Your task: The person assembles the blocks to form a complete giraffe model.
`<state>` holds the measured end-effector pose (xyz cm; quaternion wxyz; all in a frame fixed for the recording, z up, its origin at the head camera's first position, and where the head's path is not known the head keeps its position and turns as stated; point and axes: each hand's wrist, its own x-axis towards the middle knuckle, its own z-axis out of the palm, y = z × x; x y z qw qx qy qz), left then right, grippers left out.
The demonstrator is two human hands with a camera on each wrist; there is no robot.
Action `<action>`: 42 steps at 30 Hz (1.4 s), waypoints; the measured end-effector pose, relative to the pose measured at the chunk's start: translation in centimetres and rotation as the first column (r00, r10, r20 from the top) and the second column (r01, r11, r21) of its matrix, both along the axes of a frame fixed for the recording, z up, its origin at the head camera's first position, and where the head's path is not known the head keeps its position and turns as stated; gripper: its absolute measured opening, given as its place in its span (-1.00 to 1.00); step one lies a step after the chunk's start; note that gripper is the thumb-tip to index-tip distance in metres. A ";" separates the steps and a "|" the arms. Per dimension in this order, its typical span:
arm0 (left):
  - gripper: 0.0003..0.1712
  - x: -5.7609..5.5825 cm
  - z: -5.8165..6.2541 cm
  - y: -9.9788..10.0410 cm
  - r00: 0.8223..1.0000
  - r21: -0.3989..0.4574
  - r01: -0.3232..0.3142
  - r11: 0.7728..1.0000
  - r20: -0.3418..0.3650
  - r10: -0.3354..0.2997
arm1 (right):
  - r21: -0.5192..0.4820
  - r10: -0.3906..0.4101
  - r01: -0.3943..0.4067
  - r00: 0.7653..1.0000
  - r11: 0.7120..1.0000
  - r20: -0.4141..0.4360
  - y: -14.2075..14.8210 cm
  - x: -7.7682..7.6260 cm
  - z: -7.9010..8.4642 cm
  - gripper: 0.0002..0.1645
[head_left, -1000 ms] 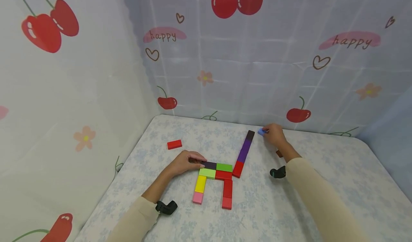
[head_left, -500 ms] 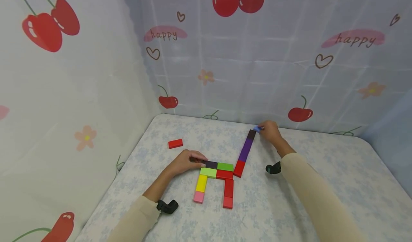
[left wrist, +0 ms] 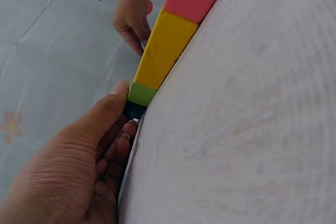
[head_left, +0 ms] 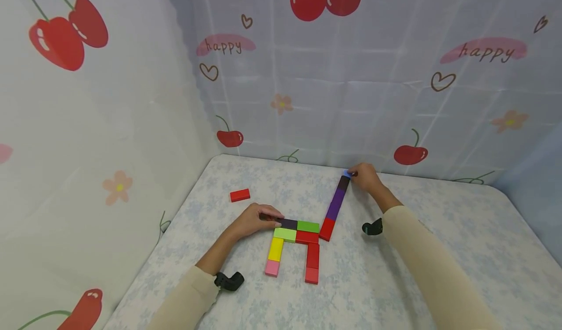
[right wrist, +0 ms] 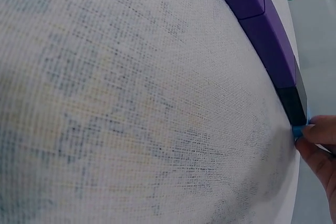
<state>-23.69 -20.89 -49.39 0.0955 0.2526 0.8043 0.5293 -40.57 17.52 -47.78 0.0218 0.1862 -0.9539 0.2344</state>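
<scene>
My right hand pinches a small blue block at the far end of a slanted row. In the right wrist view, the blue block sits right against the row's black end block. Nearer come purple blocks, then a red block. My left hand pinches the left end of a dark block, thumb on one side and fingers on the other. Beside that lie a green block, a light green block and a red block.
Two legs run toward me: a yellow block with a pink block, and a red block with a lighter red one. A loose red block lies back left. Printed curtains stand behind the table.
My right hand has carried the blue block left to the far end of the slanted row. A brown block near the right wrist is now hidden in the head view. My left hand stays put.
</scene>
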 end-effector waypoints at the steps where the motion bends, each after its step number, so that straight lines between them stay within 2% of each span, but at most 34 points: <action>1: -0.69 0.0 -0.1 0.0 1.000 -0.001 -0.003 1.000 0.000 0.003 | 0.005 0.002 -0.002 1.000 1.000 -0.002 0.0 0.0 0.0 -0.65; 12: -0.70 -0.2 -0.5 0.1 1.000 -0.009 -0.016 1.000 0.005 0.016 | -0.019 -0.003 0.004 1.000 1.000 0.028 -0.1 0.2 0.1 -0.60; 19: -0.70 -0.3 -0.6 0.1 1.000 -0.007 -0.018 1.000 -0.002 0.018 | -0.050 0.004 0.000 0.997 0.999 0.081 0.1 0.7 0.3 -0.57; 23: -0.72 -0.2 -0.7 0.1 1.000 -0.002 -0.018 1.000 -0.011 0.018 | -0.069 0.006 -0.001 0.997 0.998 0.074 0.5 1.5 0.9 -0.55; 27: -0.71 -0.3 -0.8 0.0 1.000 -0.009 -0.023 1.000 -0.014 0.023 | -0.096 0.009 -0.008 1.000 0.995 0.011 1.0 2.5 1.7 -0.55; 34: -0.72 -0.3 -0.5 0.0 0.999 -0.020 -0.033 0.999 -0.012 0.033 | -0.139 0.019 -0.028 0.997 0.990 -0.072 2.5 5.1 3.7 -0.64; 38: -0.72 -0.2 -0.4 0.0 1.000 -0.027 -0.028 0.999 -0.007 0.028 | -0.144 0.033 -0.044 0.997 0.989 -0.073 3.6 6.7 4.2 -0.63; 42: -0.72 -1.0 -1.8 -0.1 1.000 -0.044 -0.029 0.999 -0.014 0.028 | -0.170 0.014 -0.022 0.999 0.985 -0.053 4.9 8.2 4.4 -0.60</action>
